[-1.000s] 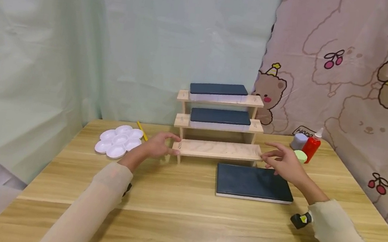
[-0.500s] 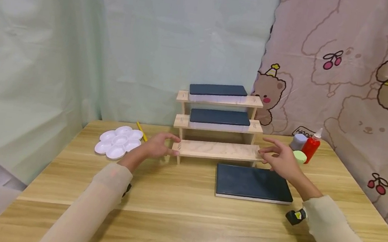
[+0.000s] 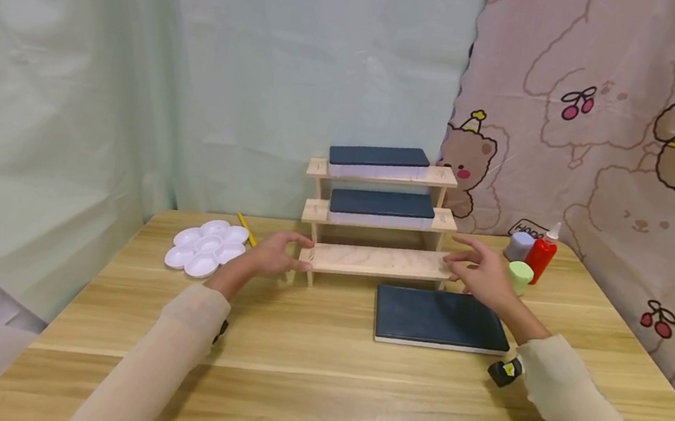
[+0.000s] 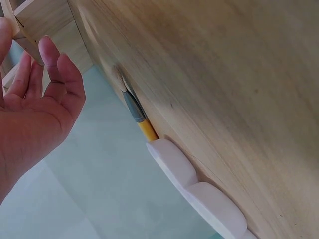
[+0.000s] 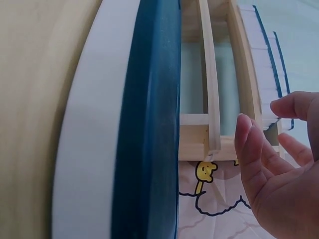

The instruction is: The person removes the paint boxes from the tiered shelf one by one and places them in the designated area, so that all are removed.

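Note:
A three-step wooden display shelf (image 3: 378,261) stands at the back of the table. My left hand (image 3: 272,254) holds the left end of its lowest board between thumb and fingers; the left wrist view shows the board's end there. Over the right end of that board hovers my right hand (image 3: 485,278), fingers spread and slightly bent, holding nothing. White boxes with dark blue lids lie on the top step (image 3: 379,158) and the middle step (image 3: 382,203). A larger flat box (image 3: 440,319) with a dark blue lid lies on the table below my right hand.
Left of the shelf lie a white flower-shaped paint palette (image 3: 208,245) and a yellow-handled brush (image 4: 137,109). At the right stand a red squeeze bottle (image 3: 539,260), a purple jar (image 3: 520,246) and a green jar (image 3: 519,276). Curtains hang behind and along the right.
My right hand has moved a little left, further over the right end of the lowest board. More of the green jar now shows. My left hand stays in place.

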The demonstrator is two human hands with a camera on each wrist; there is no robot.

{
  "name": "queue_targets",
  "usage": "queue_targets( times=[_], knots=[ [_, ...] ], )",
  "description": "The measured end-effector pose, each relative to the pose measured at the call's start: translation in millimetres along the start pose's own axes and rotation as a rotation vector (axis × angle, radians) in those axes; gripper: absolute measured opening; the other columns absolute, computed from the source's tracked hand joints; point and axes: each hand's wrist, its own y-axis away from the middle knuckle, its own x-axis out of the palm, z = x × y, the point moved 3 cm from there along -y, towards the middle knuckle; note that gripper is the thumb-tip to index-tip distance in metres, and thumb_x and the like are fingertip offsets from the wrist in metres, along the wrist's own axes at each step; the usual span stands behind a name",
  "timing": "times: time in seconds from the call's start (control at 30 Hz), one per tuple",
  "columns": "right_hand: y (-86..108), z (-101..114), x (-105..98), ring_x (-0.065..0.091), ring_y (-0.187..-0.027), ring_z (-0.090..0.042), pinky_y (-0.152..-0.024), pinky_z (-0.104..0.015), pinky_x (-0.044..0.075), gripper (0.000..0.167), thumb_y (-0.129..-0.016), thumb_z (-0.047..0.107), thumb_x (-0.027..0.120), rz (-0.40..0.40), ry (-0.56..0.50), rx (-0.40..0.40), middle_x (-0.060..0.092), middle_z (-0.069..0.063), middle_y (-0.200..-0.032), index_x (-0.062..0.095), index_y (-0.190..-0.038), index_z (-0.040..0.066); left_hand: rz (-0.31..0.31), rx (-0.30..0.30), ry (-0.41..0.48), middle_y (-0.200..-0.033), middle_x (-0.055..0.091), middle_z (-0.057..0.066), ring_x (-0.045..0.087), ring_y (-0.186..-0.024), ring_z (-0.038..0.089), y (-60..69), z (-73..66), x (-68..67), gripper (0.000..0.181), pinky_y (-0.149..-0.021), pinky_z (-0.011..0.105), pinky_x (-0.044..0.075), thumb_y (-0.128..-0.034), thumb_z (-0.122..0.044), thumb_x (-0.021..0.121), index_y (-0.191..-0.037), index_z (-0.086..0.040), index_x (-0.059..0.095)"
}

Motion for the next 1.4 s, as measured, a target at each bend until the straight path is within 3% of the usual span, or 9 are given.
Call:
queue_targets(
  times=[0.23, 0.6, 1.03, 1.27, 1.33, 1.4],
  knots=[
    [-4.9, 2.5, 4.0, 0.07, -0.075, -0.034, -0.054, -0.032, 0.055, 0.059, -0.095, 0.005, 0.063, -0.018, -0.022, 0.063, 0.066, -0.027, -0.119, 0.041, -0.149, 0.005, 0.004, -0.006, 0.008, -0.146, 0.048, 0.018, 0.034, -0.141, 0.038, -0.9, 1.7, 1.3, 0.051, -0.112, 0.054, 0.031, -0.0888, -0.024, 0.077, -0.134, -0.007, 0.06],
    [-16.6, 12.4, 12.1, 0.07, -0.07, -0.021, -0.051, -0.029, 0.052, 0.058, -0.095, 0.008, 0.065, -0.037, -0.071, 0.046, 0.066, -0.027, -0.119, 0.042, -0.149, 0.009, 0.004, -0.017, 0.023, -0.147, 0.047, 0.018, 0.034, -0.141, 0.037, 1.4, -1.0, -1.0, 0.052, -0.113, 0.053, 0.029, -0.089, -0.023, 0.076, -0.135, -0.006, 0.059],
    [-31.8, 28.2, 26.3, 0.07, -0.069, -0.027, -0.046, -0.03, 0.049, 0.069, -0.094, 0.005, 0.063, -0.021, -0.137, 0.036, 0.064, -0.03, -0.117, 0.031, -0.155, 0.014, 0.006, -0.008, 0.035, -0.146, 0.048, 0.018, 0.035, -0.14, 0.037, 0.3, 1.9, -0.5, 0.052, -0.112, 0.053, 0.031, -0.0888, -0.023, 0.077, -0.134, -0.005, 0.059],
    [-37.3, 31.1, 29.1, 0.07, -0.066, -0.025, -0.045, -0.031, 0.051, 0.072, -0.094, 0.005, 0.064, -0.038, -0.133, 0.024, 0.065, -0.03, -0.117, 0.029, -0.156, 0.014, 0.001, -0.003, 0.031, -0.146, 0.049, 0.018, 0.034, -0.141, 0.037, 0.3, 1.9, -0.3, 0.052, -0.113, 0.053, 0.03, -0.0885, -0.023, 0.077, -0.134, -0.005, 0.06],
    [-38.4, 31.6, 30.1, 0.07, -0.067, -0.026, -0.046, -0.032, 0.052, 0.071, -0.094, 0.006, 0.065, -0.04, -0.121, 0.024, 0.066, -0.028, -0.117, 0.03, -0.156, 0.015, -0.005, -0.005, 0.03, -0.145, 0.049, 0.017, 0.036, -0.14, 0.037, 0.4, 1.9, 0.0, 0.051, -0.112, 0.053, 0.031, -0.0882, -0.023, 0.077, -0.133, -0.006, 0.06],
    [-38.7, 32.5, 31.5, 0.07, -0.069, -0.029, -0.047, -0.032, 0.052, 0.071, -0.094, 0.006, 0.065, -0.033, -0.109, 0.029, 0.066, -0.027, -0.118, 0.031, -0.156, 0.015, -0.006, -0.004, 0.038, -0.144, 0.05, 0.017, 0.048, -0.131, 0.037, -0.3, 2.8, 0.7, 0.051, -0.11, 0.051, 0.036, -0.0876, -0.022, 0.078, -0.133, -0.005, 0.061]
  ],
)
